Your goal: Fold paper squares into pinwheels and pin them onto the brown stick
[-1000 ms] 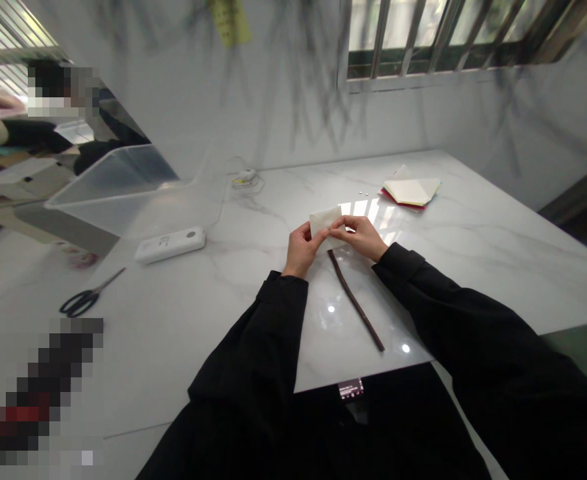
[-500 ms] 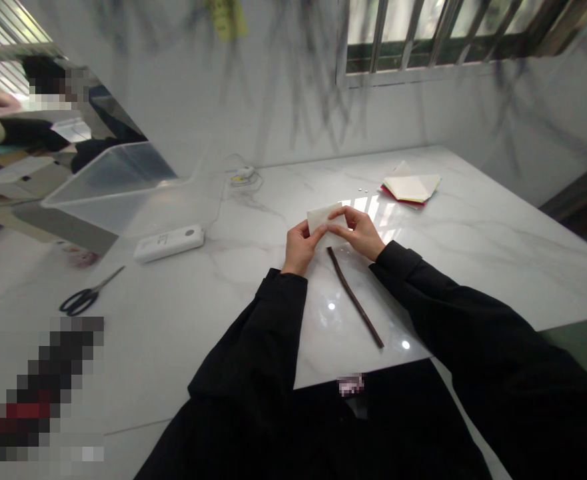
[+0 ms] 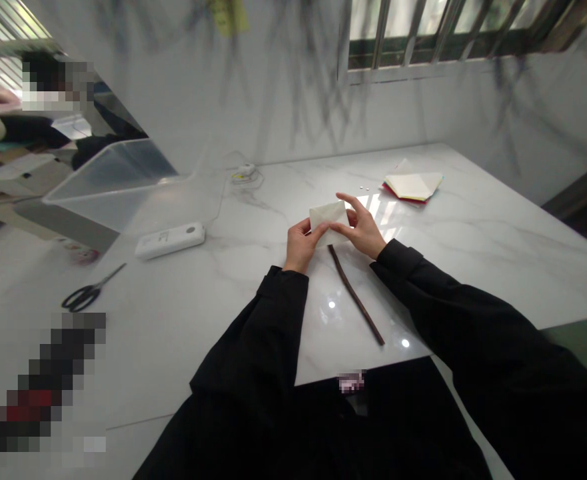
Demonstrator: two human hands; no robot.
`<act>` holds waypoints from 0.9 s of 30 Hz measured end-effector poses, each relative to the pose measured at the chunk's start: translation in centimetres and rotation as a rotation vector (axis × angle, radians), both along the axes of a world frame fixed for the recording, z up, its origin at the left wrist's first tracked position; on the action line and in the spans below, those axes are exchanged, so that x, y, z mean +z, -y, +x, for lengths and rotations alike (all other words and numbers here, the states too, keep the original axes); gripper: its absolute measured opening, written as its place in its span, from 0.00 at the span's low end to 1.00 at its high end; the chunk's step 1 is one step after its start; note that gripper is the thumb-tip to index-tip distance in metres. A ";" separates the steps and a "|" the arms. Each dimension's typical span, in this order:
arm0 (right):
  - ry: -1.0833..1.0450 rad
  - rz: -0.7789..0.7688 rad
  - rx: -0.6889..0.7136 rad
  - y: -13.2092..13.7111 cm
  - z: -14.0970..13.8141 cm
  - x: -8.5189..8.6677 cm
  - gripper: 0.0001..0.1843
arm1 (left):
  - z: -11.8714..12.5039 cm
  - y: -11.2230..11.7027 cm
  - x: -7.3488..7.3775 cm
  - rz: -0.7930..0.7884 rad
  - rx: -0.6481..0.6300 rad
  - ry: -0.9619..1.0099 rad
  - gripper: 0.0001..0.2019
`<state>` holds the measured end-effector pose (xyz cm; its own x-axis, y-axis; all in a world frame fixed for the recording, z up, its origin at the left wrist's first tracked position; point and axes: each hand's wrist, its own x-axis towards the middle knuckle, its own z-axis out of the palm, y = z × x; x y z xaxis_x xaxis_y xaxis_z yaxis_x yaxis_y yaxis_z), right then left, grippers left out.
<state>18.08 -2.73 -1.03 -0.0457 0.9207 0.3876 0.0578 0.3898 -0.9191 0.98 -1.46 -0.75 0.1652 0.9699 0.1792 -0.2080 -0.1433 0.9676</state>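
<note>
A small piece of off-white paper (image 3: 327, 214) is held up between both hands above the marble-patterned table (image 3: 243, 320). My left hand (image 3: 302, 245) pinches its left side, thumb in front and fingers behind. On the right side, my right hand (image 3: 364, 231) grips the lower edge with its thumb in front; the index finger is raised off the sheet. Both thumb tips come close together at the bottom of the paper. Just below the hands lies a thin dark brown stick (image 3: 356, 295), slanting down to the right on the table.
Stacked coloured paper (image 3: 413, 186) lies at the back right, near two tiny white bits. To the left are a white oblong device (image 3: 170, 241), black-handled scissors (image 3: 90, 290) and a clear plastic bin (image 3: 108, 180). A coiled cable (image 3: 246, 173) rests by the wall. Another person sits far left.
My right index finger has lifted away from the front of the paper and now points up, uncovering more of the sheet. My left hand keeps its pinch. The stick stays on the table.
</note>
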 end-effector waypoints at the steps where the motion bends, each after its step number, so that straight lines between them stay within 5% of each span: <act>1: -0.003 -0.003 0.002 0.0 0.0 0.0 0.45 | 0.0 0.0 0.0 -0.003 -0.001 0.001 0.27; 27: -0.052 -0.067 0.015 0.1 -0.2 0.4 0.40 | 0.0 -0.2 -0.2 -0.028 0.021 -0.022 0.26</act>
